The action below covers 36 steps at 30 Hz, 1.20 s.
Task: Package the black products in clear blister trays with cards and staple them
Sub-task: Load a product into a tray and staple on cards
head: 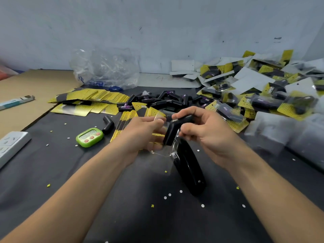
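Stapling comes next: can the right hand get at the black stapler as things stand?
Probably yes for reach: the stapler lies mostly uncovered just below the right hand. But that hand grips a black product, so it must let go first.

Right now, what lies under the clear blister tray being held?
A black stapler lies on the table beneath the clear blister tray, its front end showing through the plastic. The right hand and the black product it holds cover part of that end.

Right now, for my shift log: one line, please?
step: loading | right hand: holds black product | left hand: holds clear blister tray | stapler: on table
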Available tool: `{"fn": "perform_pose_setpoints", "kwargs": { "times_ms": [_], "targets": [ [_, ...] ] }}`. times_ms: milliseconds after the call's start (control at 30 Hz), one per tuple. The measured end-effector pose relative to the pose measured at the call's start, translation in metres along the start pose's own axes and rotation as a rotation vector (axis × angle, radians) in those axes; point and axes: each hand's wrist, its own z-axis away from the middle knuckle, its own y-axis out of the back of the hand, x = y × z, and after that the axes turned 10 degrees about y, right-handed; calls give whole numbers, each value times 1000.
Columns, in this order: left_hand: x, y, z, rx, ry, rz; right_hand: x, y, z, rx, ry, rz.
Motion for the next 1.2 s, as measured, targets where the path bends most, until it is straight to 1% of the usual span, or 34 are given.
{"fn": "perform_pose_setpoints", "kwargs": {
  "times_ms": [133, 267, 433, 500, 600, 700, 833, 933, 1067, 1167, 1200],
  "targets": [
    [-1, -2, 4, -100, 7, 144, 1, -1, 1, -33, 50, 42],
    [-5, -2, 5, -162, -4, 190, -3, 8, 3, 0, 119, 258],
    [-6, -7, 7, -194, -31, 194, -3, 3, 4, 51, 212, 595],
    [-5, -8, 10, -240, -57, 170, -5, -1, 6, 91, 262, 641],
    [-5, -9, 14, -286, -106, 73, -3, -7, 8, 163, 324, 738],
    [-7, -11, 14, -294, -118, 64, 3, -11, 9, 218, 340, 909],
    [-10, -13, 13, -270, -159, 72, 7, -15, 12, 240, 380, 1016],
    [-12, -14, 12, -218, -181, 68, 10, -17, 13, 244, 462, 1029],
    [-14, -13, 12, -205, -190, 46, 11, -17, 12, 224, 505, 1048],
    [-15, -20, 12, -157, -184, 113, 8, -15, 9, 211, 578, 1091],
    [-15, -21, 10, -117, -184, 145, 8, -15, 8, 205, 567, 1084]
  ]
}}
